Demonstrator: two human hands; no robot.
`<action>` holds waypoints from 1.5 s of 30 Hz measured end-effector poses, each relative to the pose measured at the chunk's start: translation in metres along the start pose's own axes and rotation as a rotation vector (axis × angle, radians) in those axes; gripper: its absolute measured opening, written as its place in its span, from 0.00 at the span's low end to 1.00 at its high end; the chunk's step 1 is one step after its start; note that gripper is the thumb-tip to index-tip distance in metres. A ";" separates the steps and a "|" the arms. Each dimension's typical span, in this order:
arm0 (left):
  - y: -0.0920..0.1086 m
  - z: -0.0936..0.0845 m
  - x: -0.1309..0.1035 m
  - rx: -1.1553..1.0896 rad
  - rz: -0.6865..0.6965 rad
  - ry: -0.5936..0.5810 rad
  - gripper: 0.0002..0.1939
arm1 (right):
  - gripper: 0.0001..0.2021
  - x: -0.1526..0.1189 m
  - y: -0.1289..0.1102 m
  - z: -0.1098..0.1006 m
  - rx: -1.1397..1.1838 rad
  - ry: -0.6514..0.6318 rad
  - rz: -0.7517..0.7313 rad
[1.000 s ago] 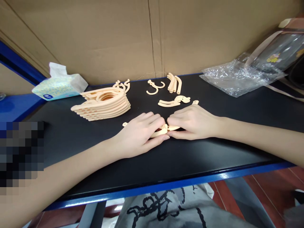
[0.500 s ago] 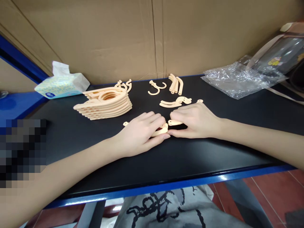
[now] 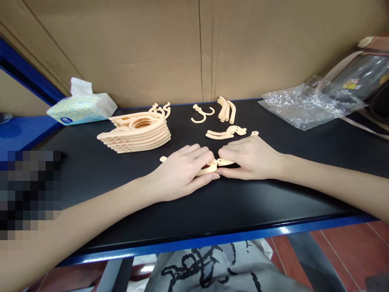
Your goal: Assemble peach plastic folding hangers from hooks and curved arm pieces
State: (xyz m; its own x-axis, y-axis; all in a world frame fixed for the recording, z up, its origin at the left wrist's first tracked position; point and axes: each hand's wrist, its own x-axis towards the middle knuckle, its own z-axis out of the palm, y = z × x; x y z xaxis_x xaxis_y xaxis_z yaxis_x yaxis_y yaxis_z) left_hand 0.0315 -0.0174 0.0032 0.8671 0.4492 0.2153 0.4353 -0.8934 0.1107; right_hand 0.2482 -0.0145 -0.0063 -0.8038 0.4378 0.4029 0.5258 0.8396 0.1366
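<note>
My left hand (image 3: 191, 166) is closed around a beige plastic hanger piece (image 3: 208, 169); its far tip shows beyond the knuckles, and the middle is hidden under my fingers. Opposite it, my right hand (image 3: 249, 158) grips a second beige hanger arm (image 3: 225, 162), whose other end sticks out past the back of the hand. The two pieces' inner ends meet or nearly meet between my hands, low over the black table (image 3: 243, 202). Just behind my right hand lie loose curved hanger parts (image 3: 220, 134).
A stack of beige hangers (image 3: 136, 136) stands at the left, with hooks (image 3: 161, 107) behind it. Farther back lie two more hooks (image 3: 201, 112) and several curved arms (image 3: 226, 109). A tissue pack (image 3: 82, 107) is back left; a crinkled clear plastic bag (image 3: 306, 103) and a transparent handbag (image 3: 364, 73) are at right.
My right hand's hanger arm has come closer to the end of the piece in my left hand. Both grips stay the same, and the view has shifted slightly.
</note>
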 end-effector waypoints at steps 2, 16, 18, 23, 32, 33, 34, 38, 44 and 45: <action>0.000 0.000 0.000 -0.002 -0.003 -0.003 0.13 | 0.18 0.000 0.000 0.000 0.007 -0.007 0.013; 0.000 0.002 -0.001 -0.006 0.008 0.011 0.14 | 0.19 0.001 0.000 -0.001 0.038 -0.089 0.032; 0.001 0.001 -0.001 -0.005 0.010 0.012 0.14 | 0.19 0.001 0.000 0.000 0.038 -0.079 0.022; 0.002 0.000 -0.002 -0.001 0.014 0.010 0.13 | 0.18 0.000 0.000 0.001 0.021 -0.034 0.008; 0.001 0.001 -0.002 0.018 0.020 0.008 0.14 | 0.18 -0.001 0.002 0.003 -0.009 0.005 0.027; 0.000 0.001 -0.001 0.021 0.021 0.008 0.14 | 0.18 -0.001 0.002 0.003 -0.010 0.010 0.029; 0.000 0.001 -0.001 0.025 0.022 0.008 0.14 | 0.18 -0.001 0.001 0.003 -0.011 0.013 0.031; 0.000 0.002 -0.001 0.030 0.020 0.004 0.14 | 0.18 -0.001 0.001 0.002 -0.008 0.002 0.028; 0.000 0.003 -0.002 0.032 0.013 0.001 0.14 | 0.18 0.000 0.001 0.001 0.030 -0.078 0.040; 0.000 0.003 -0.002 0.033 0.013 0.000 0.14 | 0.18 0.001 0.002 0.000 0.050 -0.108 0.045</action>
State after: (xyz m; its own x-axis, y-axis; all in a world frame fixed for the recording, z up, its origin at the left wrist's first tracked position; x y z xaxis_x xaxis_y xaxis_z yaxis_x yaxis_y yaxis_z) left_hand 0.0309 -0.0184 0.0000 0.8729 0.4371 0.2168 0.4314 -0.8990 0.0756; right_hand 0.2484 -0.0126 -0.0062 -0.8065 0.5050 0.3074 0.5494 0.8323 0.0739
